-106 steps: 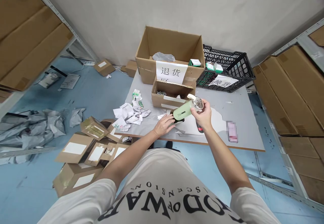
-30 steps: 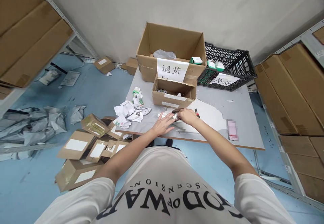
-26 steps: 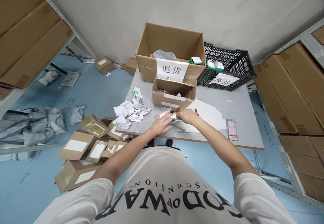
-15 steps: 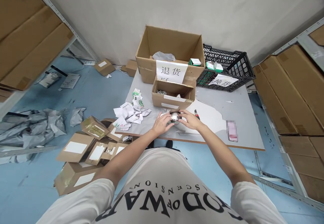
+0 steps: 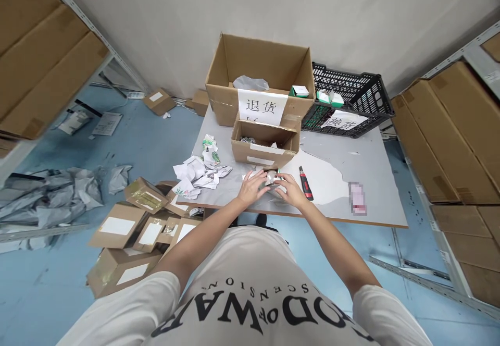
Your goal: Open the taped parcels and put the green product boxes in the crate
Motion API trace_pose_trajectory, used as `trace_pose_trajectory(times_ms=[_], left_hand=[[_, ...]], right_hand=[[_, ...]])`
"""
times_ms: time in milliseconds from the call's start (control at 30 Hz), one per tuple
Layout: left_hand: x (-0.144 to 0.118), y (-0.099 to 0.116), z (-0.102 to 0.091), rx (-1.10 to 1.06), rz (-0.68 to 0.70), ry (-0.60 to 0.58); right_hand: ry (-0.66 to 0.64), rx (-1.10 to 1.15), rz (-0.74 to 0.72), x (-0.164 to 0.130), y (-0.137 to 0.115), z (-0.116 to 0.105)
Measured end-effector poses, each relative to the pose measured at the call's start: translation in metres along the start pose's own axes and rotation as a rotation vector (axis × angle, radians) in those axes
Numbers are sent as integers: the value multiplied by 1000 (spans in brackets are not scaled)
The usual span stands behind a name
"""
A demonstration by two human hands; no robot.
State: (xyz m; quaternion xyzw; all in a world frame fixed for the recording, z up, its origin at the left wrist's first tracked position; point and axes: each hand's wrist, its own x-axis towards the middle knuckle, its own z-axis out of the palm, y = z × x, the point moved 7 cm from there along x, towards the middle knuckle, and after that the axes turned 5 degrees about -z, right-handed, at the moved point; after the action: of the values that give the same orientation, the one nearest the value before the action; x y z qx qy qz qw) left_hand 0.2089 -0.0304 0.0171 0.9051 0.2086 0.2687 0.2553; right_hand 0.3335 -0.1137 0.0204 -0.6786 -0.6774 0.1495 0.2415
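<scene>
Near the front edge of the table (image 5: 207, 199), both my hands are at a small open box (image 5: 272, 171) with a brown inside and a bit of green at its edge. A shiny, round metallic piece (image 5: 270, 178) shows at the box's opening, partly hidden by my fingers. My left hand (image 5: 251, 187) grips from the left, fingers bent over the box's side. From the right, my right hand (image 5: 289, 189) holds the same box with curled fingers. To the right of that hand lies a red and black utility knife (image 5: 305, 183).
Behind my hands stand a small carton (image 5: 263, 154), a large carton (image 5: 219, 98) and a black crate (image 5: 363, 111). Crumpled papers (image 5: 199, 174) lie at left, a pink blurred item (image 5: 357, 198) at right. Several taped boxes (image 5: 142, 231) are piled on the floor.
The round metallic piece, fully showing between my fingers before, now sits lower at the small box's opening. My right hand has shifted slightly left, uncovering more of the utility knife.
</scene>
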Motion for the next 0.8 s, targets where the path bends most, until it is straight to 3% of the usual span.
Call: trace_pose_trajectory(times_ms=[300,500,667,800], left_hand=[[5,6,3,118,34,-62],[5,5,3,122,2,-12],[2,-5,5,34,-88,55],[0,-17,6,-148,-201,137]], right_hand=[[-38,-12,-30,2,-4,2],[100,-27,52,18,9,-20],[-70,5,-95,38,2,-15],[-70,-83,-126,32,1,-2]])
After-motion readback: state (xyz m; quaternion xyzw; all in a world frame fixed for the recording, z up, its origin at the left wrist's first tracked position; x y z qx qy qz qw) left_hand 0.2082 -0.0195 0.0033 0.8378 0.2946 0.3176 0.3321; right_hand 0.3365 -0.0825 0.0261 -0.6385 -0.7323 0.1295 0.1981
